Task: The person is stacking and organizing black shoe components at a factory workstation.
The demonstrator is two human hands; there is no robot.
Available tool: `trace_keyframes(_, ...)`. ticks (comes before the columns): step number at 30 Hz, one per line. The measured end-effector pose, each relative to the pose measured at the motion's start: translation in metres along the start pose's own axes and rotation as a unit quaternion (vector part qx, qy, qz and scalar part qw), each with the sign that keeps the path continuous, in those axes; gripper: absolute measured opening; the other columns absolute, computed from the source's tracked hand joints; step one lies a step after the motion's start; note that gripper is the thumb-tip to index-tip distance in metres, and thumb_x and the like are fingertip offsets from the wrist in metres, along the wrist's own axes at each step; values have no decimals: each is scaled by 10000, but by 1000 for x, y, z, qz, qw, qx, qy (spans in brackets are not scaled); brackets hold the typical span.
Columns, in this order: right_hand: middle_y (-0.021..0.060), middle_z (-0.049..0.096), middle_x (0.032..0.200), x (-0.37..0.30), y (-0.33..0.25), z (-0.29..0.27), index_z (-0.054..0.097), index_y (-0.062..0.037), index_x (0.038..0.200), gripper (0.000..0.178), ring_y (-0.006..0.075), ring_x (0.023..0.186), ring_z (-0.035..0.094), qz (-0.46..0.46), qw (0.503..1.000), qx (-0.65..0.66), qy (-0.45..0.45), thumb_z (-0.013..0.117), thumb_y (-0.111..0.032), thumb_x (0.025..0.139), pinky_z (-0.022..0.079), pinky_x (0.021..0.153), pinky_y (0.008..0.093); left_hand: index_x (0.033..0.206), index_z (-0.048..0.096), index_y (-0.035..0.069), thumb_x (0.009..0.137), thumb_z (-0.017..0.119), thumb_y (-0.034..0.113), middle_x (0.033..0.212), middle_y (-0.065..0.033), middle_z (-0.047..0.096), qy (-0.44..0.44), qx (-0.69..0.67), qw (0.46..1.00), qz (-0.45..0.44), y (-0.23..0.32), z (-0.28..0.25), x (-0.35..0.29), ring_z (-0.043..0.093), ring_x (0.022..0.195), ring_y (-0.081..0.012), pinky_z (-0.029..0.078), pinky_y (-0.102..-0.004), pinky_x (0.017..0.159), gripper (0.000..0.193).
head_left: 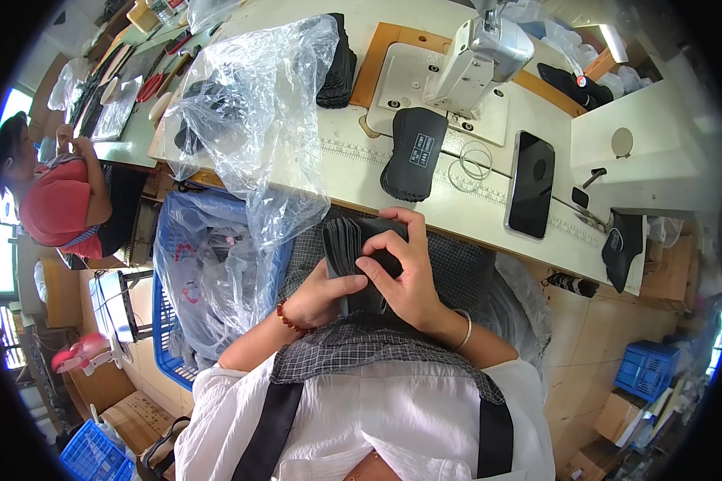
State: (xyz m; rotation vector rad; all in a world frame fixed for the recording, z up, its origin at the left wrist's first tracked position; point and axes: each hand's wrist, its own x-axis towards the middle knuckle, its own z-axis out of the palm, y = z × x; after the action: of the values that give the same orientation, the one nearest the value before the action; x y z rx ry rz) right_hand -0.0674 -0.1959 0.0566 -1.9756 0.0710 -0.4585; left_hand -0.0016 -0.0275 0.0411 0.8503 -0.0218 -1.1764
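Observation:
Above my lap, my left hand [319,295] is closed around a stack of thin black pieces [342,244], their edges fanned into layers. From the right, my right hand [405,271] has its fingers curled at the stack, thumb and fingertips pinching toward the upper pieces; the exact grip is partly hidden. Just beyond my hands, on the table, lies a neat pile of black shaped pieces [414,154] with narrowed middles and a small pale printed patch on top. Another dark stack [338,68] stands farther back beside a clear plastic bag [269,96].
A sewing machine [477,68] stands on the table [353,164]. A phone [531,186], thin rings [475,162] and a black piece [618,252] lie to the right. A blue basket [168,349] with plastic bags is at my left. A co-worker [60,200] sits far left.

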Motion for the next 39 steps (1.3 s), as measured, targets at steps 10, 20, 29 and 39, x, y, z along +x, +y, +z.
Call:
trace_keyframes(10, 161, 446, 1270, -1, -1, 1, 649, -121, 936, 140, 318, 1229, 444, 28, 999, 43, 7, 732, -136, 824, 309, 981, 430, 1314, 465, 33, 882, 698, 121, 1183, -48, 587, 0, 3, 1000, 8, 0, 1, 0, 607, 1074, -146, 520, -320, 919, 499)
trace_keyframes(20, 159, 436, 1276, -1, 2, 0, 660, -133, 955, 173, 322, 1213, 442, 11, 1000, 25, -4, 757, -168, 816, 295, 1003, 430, 1310, 467, 40, 882, 697, 106, 1178, -38, 578, 0, 4, 1000, -6, -2, -1, 1, 595, 1083, -137, 515, -317, 921, 491)
trace_keyframes(29, 156, 442, 1277, -1, 2, 0, 653, -133, 928, 174, 326, 1222, 441, 13, 1000, 15, -2, 767, -181, 806, 291, 1002, 439, 1295, 478, 50, 882, 701, 95, 1186, -34, 578, 2, 8, 1000, -9, -3, -2, 2, 593, 1088, -133, 515, -314, 919, 471)
trace_keyframes(39, 157, 452, 1271, 1, -6, 3, 663, -135, 944, 167, 327, 1163, 454, 42, 997, 49, 38, 710, -71, 796, 303, 998, 432, 1308, 469, 39, 886, 702, 100, 1174, -39, 585, 8, 14, 1000, -11, -4, -4, 0, 596, 1083, -140, 514, -319, 929, 486)
